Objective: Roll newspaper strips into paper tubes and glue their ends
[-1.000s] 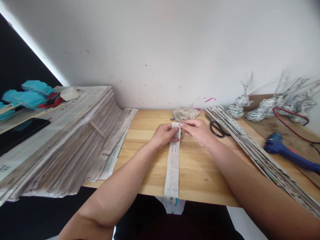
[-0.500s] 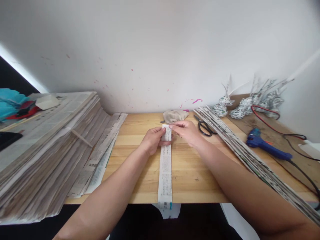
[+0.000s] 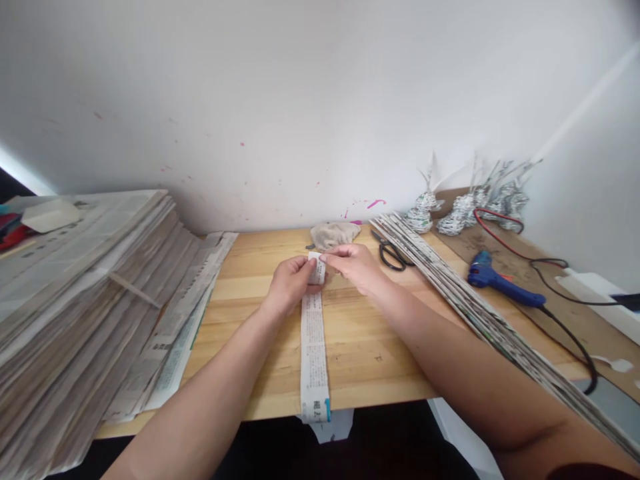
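The left hand hides part of the newspaper strip, its print too small to read; the left edge cuts off the newspaper stack and a red object, the right edge the paper-tube bundle

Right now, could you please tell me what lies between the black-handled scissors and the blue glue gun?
In the head view, a bundle of thin printed-paper sticks lies between the scissors and the glue gun, running slantwise.
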A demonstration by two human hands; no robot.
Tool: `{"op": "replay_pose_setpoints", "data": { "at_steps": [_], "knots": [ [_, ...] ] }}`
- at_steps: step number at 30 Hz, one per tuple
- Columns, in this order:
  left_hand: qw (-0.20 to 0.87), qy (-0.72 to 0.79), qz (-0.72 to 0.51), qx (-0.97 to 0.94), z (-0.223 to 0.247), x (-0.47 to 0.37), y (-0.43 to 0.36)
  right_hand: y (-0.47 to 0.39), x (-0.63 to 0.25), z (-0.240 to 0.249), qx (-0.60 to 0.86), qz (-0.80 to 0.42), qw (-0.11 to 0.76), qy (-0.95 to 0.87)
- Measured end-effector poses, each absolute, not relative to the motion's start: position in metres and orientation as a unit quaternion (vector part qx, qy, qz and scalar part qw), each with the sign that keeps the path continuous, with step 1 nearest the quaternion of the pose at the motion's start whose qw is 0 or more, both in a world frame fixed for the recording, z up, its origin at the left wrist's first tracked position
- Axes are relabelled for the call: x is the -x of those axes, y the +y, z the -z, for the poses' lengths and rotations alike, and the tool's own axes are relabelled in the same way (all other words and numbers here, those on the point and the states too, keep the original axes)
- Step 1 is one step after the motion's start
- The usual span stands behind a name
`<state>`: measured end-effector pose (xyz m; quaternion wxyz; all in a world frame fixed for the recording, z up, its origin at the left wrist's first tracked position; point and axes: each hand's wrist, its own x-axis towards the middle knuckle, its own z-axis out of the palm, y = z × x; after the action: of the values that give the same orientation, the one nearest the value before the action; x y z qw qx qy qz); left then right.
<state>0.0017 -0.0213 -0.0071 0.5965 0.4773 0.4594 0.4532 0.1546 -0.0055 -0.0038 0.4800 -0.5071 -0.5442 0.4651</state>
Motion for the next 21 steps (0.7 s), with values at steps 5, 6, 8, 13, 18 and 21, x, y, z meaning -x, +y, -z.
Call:
{"op": "replay_pose_setpoints", "data": {
  "at_steps": [5,6,8,13,18,21],
  "knots": [
    [0.628,0.448,-0.45,-0.449,0.0071,-0.0019,-0.0216,-0.008,-0.1519,-0.0009,0.499,-0.506,0.491,-0.504],
    [0.642,0.443,-0.451,-0.435,0.0068,-0.0017,-0.0215,-0.0087,-0.1516,-0.0019,0.497,-0.509,0.492,-0.502],
    [0.668,0.427,-0.453,-0.408,0.0067,-0.0008,-0.0206,-0.0093,-0.1514,-0.0026,0.494,-0.51,0.491,-0.504],
    [0.672,0.418,-0.451,-0.413,0.0107,0.0011,-0.0176,-0.0079,-0.1516,0.0015,0.496,-0.496,0.497,-0.51],
    [0.647,0.428,-0.447,-0.445,0.0129,-0.0003,-0.0181,-0.0072,-0.1503,0.0036,0.497,-0.503,0.498,-0.502],
    [0.641,0.43,-0.443,-0.456,0.0113,-0.0012,-0.0195,-0.0068,-0.1497,0.0033,0.498,-0.507,0.501,-0.494]
  ]
}}
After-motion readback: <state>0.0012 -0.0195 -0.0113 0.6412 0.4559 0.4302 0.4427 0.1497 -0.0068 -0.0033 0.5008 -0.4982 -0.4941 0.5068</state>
